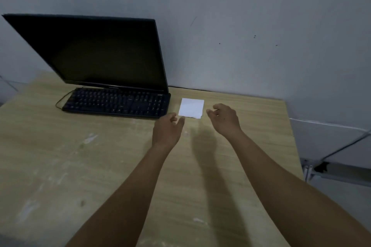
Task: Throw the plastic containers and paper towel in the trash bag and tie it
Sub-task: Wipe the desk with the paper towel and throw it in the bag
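A white folded paper towel point(191, 108) lies flat on the wooden table point(80, 166), just right of the keyboard. My left hand point(167, 129) hovers at the towel's near left corner, fingers loosely curled, holding nothing. My right hand point(223, 119) hangs just right of the towel, fingers loosely curled and apart from it. No plastic containers or trash bag show in the head view.
A black keyboard point(116, 103) sits in front of a dark monitor point(92, 52) at the back left of the table. A grey wall stands right behind. The table's right edge drops off near a cable and metal frame point(331, 168).
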